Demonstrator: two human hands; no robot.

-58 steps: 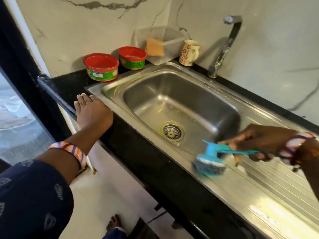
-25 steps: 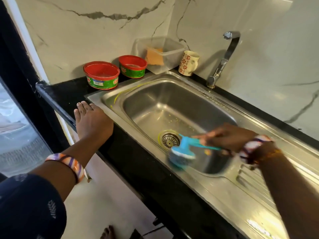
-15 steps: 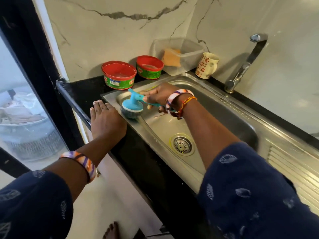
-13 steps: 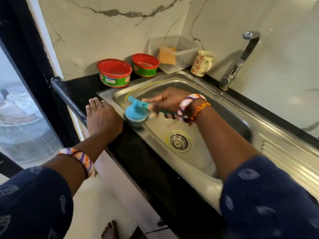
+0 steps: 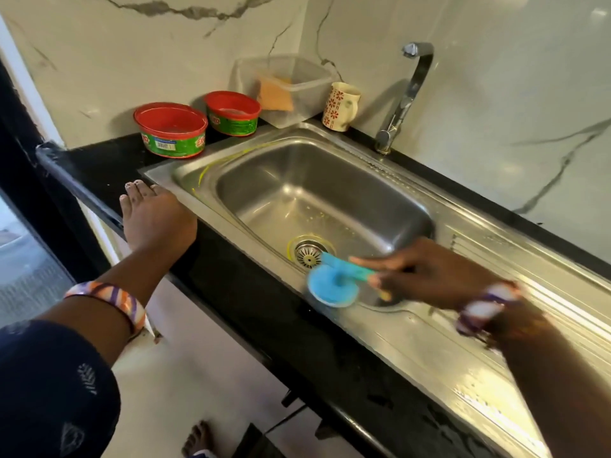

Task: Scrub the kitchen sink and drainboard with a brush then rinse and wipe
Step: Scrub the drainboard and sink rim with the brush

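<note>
The steel sink (image 5: 231, 160) has yellow soap streaks along its left rim and around the drain (image 5: 309, 252). Its ribbed drainboard (image 5: 529, 292) runs off to the right. My right hand (image 5: 426, 276) grips the handle of a blue round-headed brush (image 5: 332, 287). The brush head lies on the sink's front rim, just right of the drain, and is blurred by motion. My left hand (image 5: 155, 219) rests flat, fingers straight, on the black counter at the sink's front left corner.
Two red-lidded green tubs (image 5: 170, 130) (image 5: 233, 112) stand on the counter behind the sink. A clear plastic box (image 5: 284, 87) holding an orange sponge and a floral mug (image 5: 342, 105) stand by the wall. The tap (image 5: 406, 94) rises at the back right.
My right hand has swept the brush from the sink's left front corner rightward along the front rim, to just past the drain. My left hand has stayed on the counter.
</note>
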